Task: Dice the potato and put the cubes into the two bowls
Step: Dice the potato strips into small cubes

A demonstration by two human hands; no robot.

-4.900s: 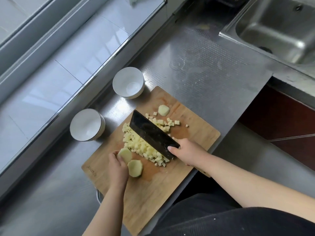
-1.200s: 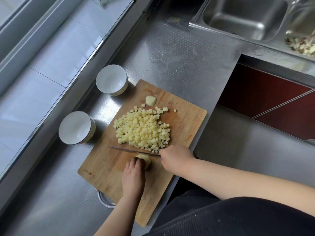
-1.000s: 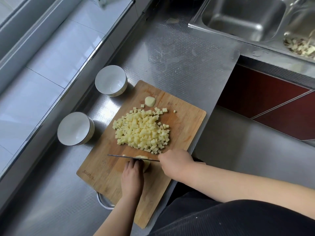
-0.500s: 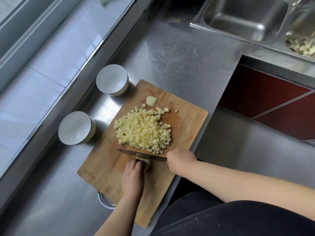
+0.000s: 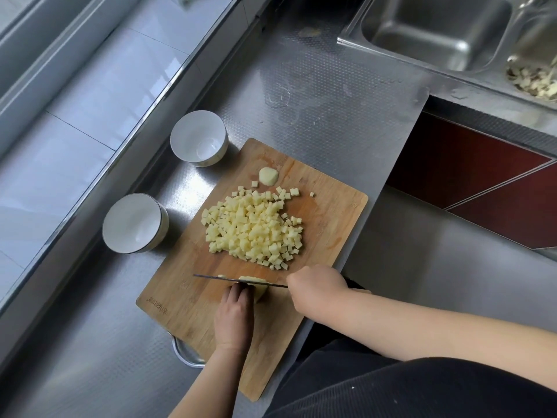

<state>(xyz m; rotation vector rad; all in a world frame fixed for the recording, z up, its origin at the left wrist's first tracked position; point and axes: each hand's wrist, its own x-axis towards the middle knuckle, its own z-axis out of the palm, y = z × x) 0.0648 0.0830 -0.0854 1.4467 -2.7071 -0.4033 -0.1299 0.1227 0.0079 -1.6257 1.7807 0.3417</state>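
A wooden cutting board (image 5: 334,215) lies on the steel counter with a heap of potato cubes (image 5: 256,229) in its middle. A small rounded potato end (image 5: 268,175) sits at the board's far side. My left hand (image 5: 234,315) presses down on a potato piece (image 5: 256,285) at the board's near part. My right hand (image 5: 316,289) grips the cleaver (image 5: 217,277), whose blade stands edge-down across that piece. Two white bowls, one far (image 5: 198,138) and one near (image 5: 134,223), stand left of the board with nothing in them.
A steel sink (image 5: 437,28) lies at the back right, with a second basin holding peelings (image 5: 533,79). The counter edge drops off right of the board to dark red cabinet fronts (image 5: 470,182). A metal handle (image 5: 185,354) pokes out under the board's near edge. Tiled ledge on the left.
The cleaver has gone from pushing cubes together to slicing the potato piece under my left hand. In the last second the blade has shifted slightly along that piece.
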